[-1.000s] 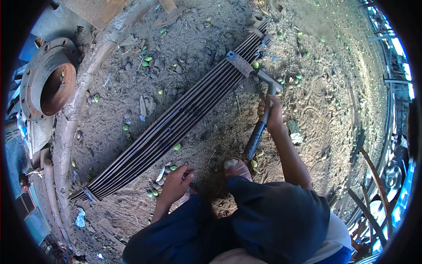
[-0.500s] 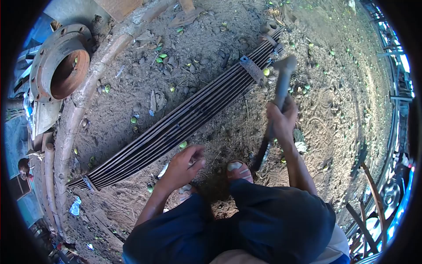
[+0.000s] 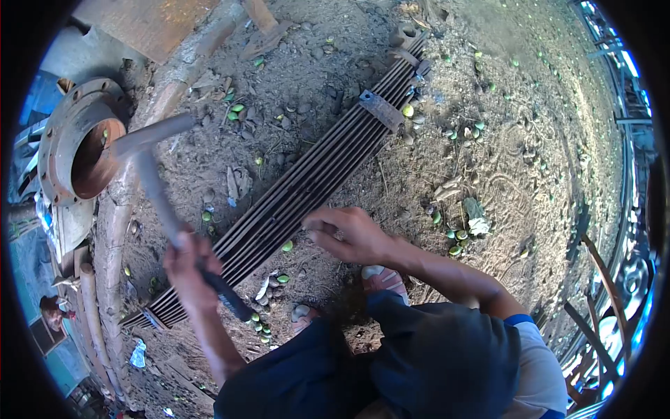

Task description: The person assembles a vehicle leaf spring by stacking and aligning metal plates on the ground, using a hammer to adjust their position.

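Left hand [image 3: 192, 271] closed round hammer [image 3: 159, 188] handle, head raised off the ground. Right hand [image 3: 352, 235] half open, fingers curled, nothing held, beside leaf spring stack [image 3: 286, 199] lying on dirt [image 3: 433, 279]; contact unclear.

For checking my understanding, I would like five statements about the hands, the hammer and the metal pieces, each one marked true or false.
1. The left hand holds the hammer. True.
2. The right hand also grips the hammer. False: it is apart from the hammer, near the long metal strips.
3. The long metal strips lie side by side in a bundle, with a metal bracket across them. True.
4. The rusty flanged pipe piece is on the person's right side. False: it is on the left.
5. The hammer lies loose on the ground. False: it is in the left hand.
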`<control>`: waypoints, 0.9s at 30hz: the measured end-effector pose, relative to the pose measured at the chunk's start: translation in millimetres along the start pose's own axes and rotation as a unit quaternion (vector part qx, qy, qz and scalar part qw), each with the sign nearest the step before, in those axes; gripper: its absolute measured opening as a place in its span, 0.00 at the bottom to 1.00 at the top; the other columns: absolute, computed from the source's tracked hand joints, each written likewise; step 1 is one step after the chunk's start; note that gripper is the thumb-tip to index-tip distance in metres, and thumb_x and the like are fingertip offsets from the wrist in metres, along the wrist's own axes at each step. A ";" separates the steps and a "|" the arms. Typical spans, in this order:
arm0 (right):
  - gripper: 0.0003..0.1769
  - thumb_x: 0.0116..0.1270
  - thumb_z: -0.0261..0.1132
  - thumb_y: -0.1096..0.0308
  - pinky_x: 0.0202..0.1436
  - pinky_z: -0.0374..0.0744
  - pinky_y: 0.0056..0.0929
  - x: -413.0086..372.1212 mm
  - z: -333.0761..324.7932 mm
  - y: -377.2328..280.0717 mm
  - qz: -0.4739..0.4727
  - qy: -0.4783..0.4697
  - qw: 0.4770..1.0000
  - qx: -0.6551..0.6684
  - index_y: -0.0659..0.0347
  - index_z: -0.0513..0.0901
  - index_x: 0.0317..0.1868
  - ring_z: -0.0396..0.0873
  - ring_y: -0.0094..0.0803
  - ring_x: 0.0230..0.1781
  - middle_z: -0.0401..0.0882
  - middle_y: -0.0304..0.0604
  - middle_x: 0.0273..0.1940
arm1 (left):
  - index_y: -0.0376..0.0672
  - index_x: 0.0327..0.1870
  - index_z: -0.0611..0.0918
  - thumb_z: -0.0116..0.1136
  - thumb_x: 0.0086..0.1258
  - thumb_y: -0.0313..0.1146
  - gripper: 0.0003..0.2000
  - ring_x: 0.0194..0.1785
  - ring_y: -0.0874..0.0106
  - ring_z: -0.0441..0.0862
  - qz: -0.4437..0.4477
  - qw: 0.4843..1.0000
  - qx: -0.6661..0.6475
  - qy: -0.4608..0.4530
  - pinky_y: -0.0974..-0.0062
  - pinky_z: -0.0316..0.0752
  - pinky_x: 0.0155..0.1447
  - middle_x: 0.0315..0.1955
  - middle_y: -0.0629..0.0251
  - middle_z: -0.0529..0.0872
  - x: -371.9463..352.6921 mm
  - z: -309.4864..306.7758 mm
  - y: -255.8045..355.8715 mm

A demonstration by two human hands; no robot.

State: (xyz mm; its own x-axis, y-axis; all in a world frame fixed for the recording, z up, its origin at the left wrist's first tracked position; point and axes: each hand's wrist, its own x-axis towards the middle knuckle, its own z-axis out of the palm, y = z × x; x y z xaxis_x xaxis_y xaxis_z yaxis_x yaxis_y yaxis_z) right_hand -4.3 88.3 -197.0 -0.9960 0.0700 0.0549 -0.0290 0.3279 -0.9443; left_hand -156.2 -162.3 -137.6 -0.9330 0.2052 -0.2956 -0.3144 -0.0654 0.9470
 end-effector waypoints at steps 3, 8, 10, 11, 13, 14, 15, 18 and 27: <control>0.12 0.70 0.66 0.67 0.39 0.85 0.41 -51.7 -1.5 10.1 0.162 -0.045 0.986 0.006 0.63 0.84 0.49 0.89 0.42 0.34 0.87 0.51 0.31 | 0.43 0.50 0.74 0.48 0.84 0.39 0.09 0.18 0.85 0.61 0.029 0.984 -0.177 -0.002 0.83 0.60 0.18 0.21 0.79 0.66 40.7 -20.3 45.7; 0.11 0.69 0.64 0.65 0.41 0.85 0.42 -96.2 19.9 13.1 0.194 -0.130 0.972 0.023 0.60 0.85 0.48 0.88 0.46 0.33 0.88 0.50 0.33 | 0.43 0.37 0.71 0.55 0.77 0.28 0.07 0.22 0.82 0.62 0.066 0.949 -0.306 0.021 0.80 0.63 0.25 0.23 0.76 0.68 128.1 -3.0 55.0; 0.11 0.69 0.63 0.64 0.42 0.84 0.42 -95.9 18.7 8.7 0.181 -0.178 0.967 -0.006 0.59 0.85 0.47 0.88 0.47 0.34 0.88 0.50 0.34 | 0.44 0.37 0.75 0.55 0.74 0.29 0.03 0.22 0.81 0.68 0.008 0.992 -0.121 0.042 0.77 0.67 0.24 0.19 0.75 0.70 98.8 68.5 25.4; 0.12 0.69 0.64 0.64 0.41 0.83 0.42 -90.4 14.5 2.5 0.209 -0.200 0.957 -0.011 0.59 0.85 0.48 0.87 0.47 0.34 0.87 0.51 0.34 | 0.44 0.38 0.76 0.56 0.73 0.30 0.02 0.21 0.80 0.72 0.004 0.995 -0.080 -0.056 0.76 0.70 0.24 0.18 0.74 0.73 91.6 84.9 -18.9; 0.12 0.69 0.64 0.63 0.41 0.82 0.43 -84.0 13.4 -2.8 0.232 -0.229 0.945 -0.023 0.60 0.85 0.48 0.87 0.47 0.35 0.86 0.53 0.33 | 0.42 0.36 0.75 0.62 0.68 0.27 0.06 0.17 0.81 0.71 -0.239 0.955 -0.064 -0.161 0.79 0.68 0.19 0.19 0.75 0.73 53.1 135.6 -62.5; 0.13 0.69 0.64 0.63 0.42 0.82 0.43 -84.3 16.5 -2.8 0.242 -0.226 0.944 -0.015 0.60 0.85 0.48 0.87 0.48 0.36 0.86 0.53 0.33 | 0.41 0.41 0.74 0.64 0.67 0.26 0.09 0.16 0.80 0.72 -0.312 0.902 -0.072 -0.290 0.79 0.69 0.19 0.19 0.74 0.74 50.6 137.5 -78.2; 0.13 0.69 0.64 0.62 0.43 0.82 0.44 -85.0 19.1 -0.6 0.252 -0.222 0.942 -0.006 0.60 0.85 0.48 0.87 0.49 0.37 0.86 0.53 0.33 | 0.41 0.41 0.74 0.64 0.67 0.26 0.09 0.16 0.80 0.72 -0.308 0.905 -0.075 -0.285 0.79 0.69 0.19 0.19 0.74 0.74 46.7 132.4 -76.6; 0.13 0.67 0.63 0.62 0.49 0.82 0.47 -99.6 30.9 18.3 0.245 -0.226 0.941 -0.052 0.58 0.85 0.47 0.87 0.49 0.41 0.87 0.51 0.34 | 0.41 0.44 0.73 0.64 0.66 0.23 0.11 0.17 0.81 0.74 -0.292 0.910 -0.130 -0.264 0.81 0.70 0.18 0.20 0.73 0.75 30.2 108.6 -68.0; 0.12 0.69 0.63 0.64 0.47 0.83 0.43 -109.0 -13.8 -5.2 0.250 -0.175 0.951 -0.057 0.63 0.83 0.46 0.87 0.49 0.40 0.86 0.52 0.40 | 0.43 0.44 0.72 0.55 0.73 0.27 0.05 0.22 0.83 0.70 0.053 0.956 -0.267 -0.114 0.84 0.69 0.23 0.22 0.72 0.73 105.2 41.2 29.5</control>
State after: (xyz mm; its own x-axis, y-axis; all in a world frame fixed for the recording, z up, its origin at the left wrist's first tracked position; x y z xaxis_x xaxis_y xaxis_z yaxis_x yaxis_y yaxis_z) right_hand 105.5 91.9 -193.6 -0.8502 -0.0663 -0.5222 0.4455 0.4380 -0.7808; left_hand -256.4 -102.4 -135.5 -0.9211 0.3738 -0.1090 -0.3219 -0.5735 0.7533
